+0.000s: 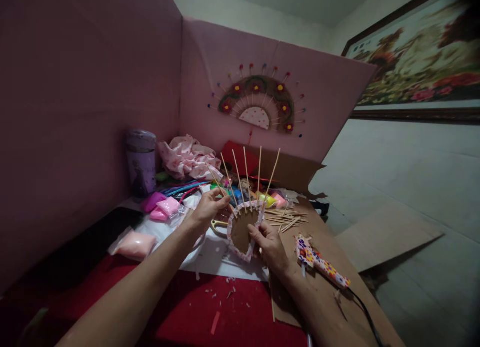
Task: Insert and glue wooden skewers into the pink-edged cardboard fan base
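Note:
A rounded cardboard piece (pixel 243 232) edged with pink-and-white fabric is held upright in the middle. Several thin wooden sticks (pixel 245 174) fan upward from its top edge. My right hand (pixel 270 244) grips the piece at its lower right, thumb on the cardboard face and the other fingers behind. At the upper left edge, my left hand (pixel 212 205) is closed in a pinch around the leftmost wooden stick, whose lower end meets the rim. Behind the piece, a scissors handle (pixel 218 228) shows in part.
A flowered glue gun (pixel 320 262) with a black cord lies right, on cardboard. Loose sticks (pixel 287 218) are behind it. Clay packets (pixel 135 244), a purple tumbler (pixel 141 162) and crumpled fabric (pixel 189 157) stand left. A decorated fan (pixel 258 99) hangs on the pink panel.

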`<state>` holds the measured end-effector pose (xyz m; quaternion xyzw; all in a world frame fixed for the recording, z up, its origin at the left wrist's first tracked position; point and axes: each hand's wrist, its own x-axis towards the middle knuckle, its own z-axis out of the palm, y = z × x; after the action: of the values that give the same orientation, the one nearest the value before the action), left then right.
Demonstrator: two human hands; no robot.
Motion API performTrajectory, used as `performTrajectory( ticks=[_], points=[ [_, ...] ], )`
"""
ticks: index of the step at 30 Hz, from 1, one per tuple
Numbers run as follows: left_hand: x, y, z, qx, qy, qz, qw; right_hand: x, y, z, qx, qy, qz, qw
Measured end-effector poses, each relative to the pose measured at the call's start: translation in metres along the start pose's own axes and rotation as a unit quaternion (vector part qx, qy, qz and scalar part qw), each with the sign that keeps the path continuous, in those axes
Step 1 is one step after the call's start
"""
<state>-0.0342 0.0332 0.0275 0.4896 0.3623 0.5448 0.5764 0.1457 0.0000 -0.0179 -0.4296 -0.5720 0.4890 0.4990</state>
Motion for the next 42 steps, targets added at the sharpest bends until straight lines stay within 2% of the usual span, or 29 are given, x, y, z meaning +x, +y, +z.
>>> performTrajectory(
  ticks=[42],
  points=[
    [-0.0008,-0.0013,0.0004,0.011,0.006,0.004,1.000,-0.0034,-0.0063,0.0010,-0.037,0.011,-0.013,0.999]
  ],
)
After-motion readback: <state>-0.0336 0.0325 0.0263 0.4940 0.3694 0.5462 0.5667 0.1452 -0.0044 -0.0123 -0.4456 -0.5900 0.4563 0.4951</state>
